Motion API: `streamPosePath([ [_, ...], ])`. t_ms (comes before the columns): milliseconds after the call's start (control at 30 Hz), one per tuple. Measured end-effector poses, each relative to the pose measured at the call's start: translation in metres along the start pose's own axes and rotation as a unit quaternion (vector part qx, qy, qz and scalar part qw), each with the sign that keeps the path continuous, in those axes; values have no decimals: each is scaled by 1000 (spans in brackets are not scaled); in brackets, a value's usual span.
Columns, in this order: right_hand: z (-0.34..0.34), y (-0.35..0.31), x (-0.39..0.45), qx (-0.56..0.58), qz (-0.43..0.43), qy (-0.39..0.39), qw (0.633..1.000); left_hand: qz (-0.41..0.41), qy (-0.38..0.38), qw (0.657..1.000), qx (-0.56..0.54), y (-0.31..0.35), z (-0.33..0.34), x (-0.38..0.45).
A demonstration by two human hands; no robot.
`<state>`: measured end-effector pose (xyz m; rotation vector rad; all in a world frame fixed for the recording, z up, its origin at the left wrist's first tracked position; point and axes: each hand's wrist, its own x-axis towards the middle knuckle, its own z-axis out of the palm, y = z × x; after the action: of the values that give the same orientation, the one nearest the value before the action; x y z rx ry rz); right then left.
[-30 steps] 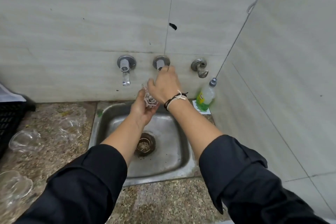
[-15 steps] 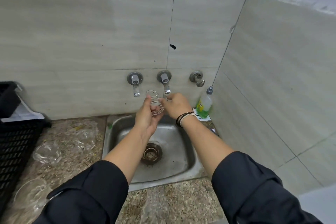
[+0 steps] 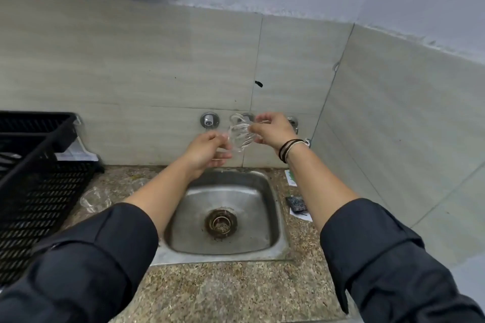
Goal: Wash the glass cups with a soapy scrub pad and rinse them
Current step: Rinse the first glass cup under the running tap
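Nearest the camera, two forearms in dark rolled sleeves reached forward over a speckled stone counter (image 3: 210, 294). Set into it was a small steel sink (image 3: 273, 220) with a grimy drain strainer (image 3: 221, 223) at its middle. To the left of the sink, a second glass cup (image 3: 95, 198) lay on the counter beside a black plastic crate (image 3: 34, 191). To the right of the sink, a small dark pad (image 3: 296, 204), possibly the scrub pad, rested on a scrap of paper.

Farther off, both hands were raised above the back of the sink, in front of the wall taps (image 3: 209, 120). Between them was a ribbed clear glass cup (image 3: 240, 136), tilted. The right hand (image 3: 273, 130), wearing wrist bands, pinched the cup's rim side with curled fingers. The left hand (image 3: 207, 151) was partly curled at the cup's base; whether it gripped or merely steadied the cup could not be told. No running water was visible.

The likely risk was slippage: wet, possibly soapy glass held high by fingertips could drop into the steel sink and break. The cup also sat close to the taps and might knock against them.
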<state>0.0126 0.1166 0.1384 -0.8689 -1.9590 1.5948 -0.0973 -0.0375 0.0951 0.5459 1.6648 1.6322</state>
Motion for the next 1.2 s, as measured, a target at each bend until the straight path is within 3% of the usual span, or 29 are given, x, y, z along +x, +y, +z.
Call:
streamPosePath([
  [233, -14, -14, -1, -27, -35, -36, 998, 22, 97, 991, 86, 9, -32, -37],
  [500, 58, -49, -15, 7, -86, -129, 988, 86, 192, 971, 117, 51, -92, -108],
  [667, 137, -74, -32, 12, -110, -194, 975, 100, 259, 949, 149, 63, -165, -161],
  [867, 255, -100, -55, -2, -131, -261, 956, 104, 354, 923, 113, 59, -267, -217],
  [1200, 501, -133, -75, -67, -141, -299, 941, 120, 411, 904, 11, 56, -474, -243],
])
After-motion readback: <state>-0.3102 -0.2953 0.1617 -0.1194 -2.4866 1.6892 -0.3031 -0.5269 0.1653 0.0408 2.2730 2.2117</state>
